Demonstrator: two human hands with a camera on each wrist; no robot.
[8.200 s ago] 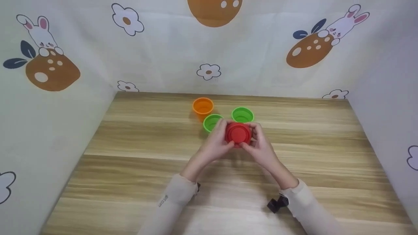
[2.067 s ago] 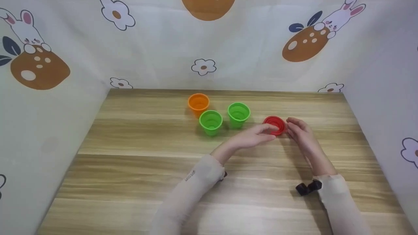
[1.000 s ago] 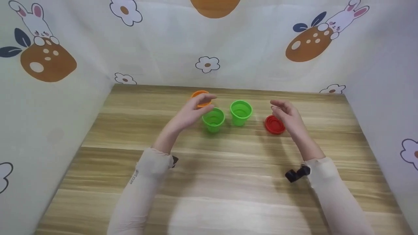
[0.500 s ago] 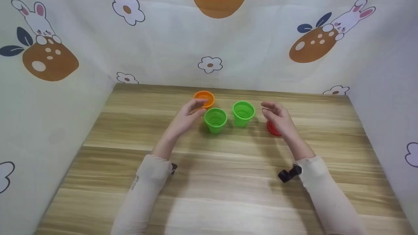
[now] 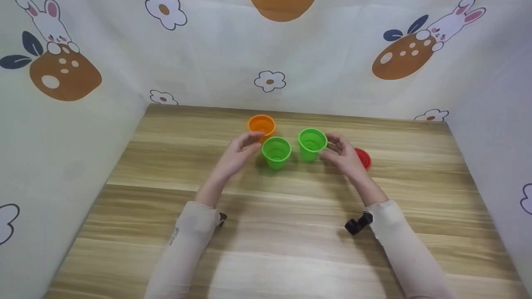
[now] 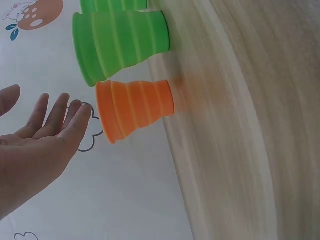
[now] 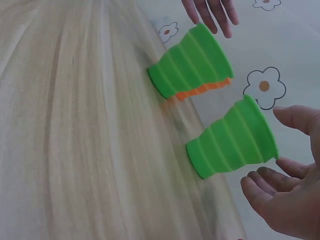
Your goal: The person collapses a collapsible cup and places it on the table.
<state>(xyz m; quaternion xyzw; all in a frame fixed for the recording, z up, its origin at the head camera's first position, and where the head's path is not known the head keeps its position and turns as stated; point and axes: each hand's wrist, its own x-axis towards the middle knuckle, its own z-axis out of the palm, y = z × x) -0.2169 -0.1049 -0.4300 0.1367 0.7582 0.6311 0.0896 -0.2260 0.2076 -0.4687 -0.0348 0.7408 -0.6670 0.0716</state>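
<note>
Three collapsible cups stand extended on the table: an orange cup (image 5: pixel 261 123) at the back, a left green cup (image 5: pixel 276 150) in front of it and a right green cup (image 5: pixel 312 143). My left hand (image 5: pixel 237 157) is beside the left green cup, thumb and fingers apart with nothing between them; in the left wrist view the orange cup (image 6: pixel 132 107) is close to its fingertips. My right hand (image 5: pixel 343 155) has its spread thumb and fingertips right at the rim of the right green cup (image 7: pixel 235 137). A flattened red cup (image 5: pixel 363 158) lies partly hidden behind that hand.
The wood-grain table (image 5: pixel 266 232) meets a printed cloth backdrop (image 5: pixel 208 62) behind the cups and at both sides. Black wrist cameras (image 5: pixel 358 223) jut inward from the sleeves.
The red cup, earlier held in both hands, now lies flattened at the right. My left hand has gone back left; my right hand has just moved left from over the red cup to the right green cup.
</note>
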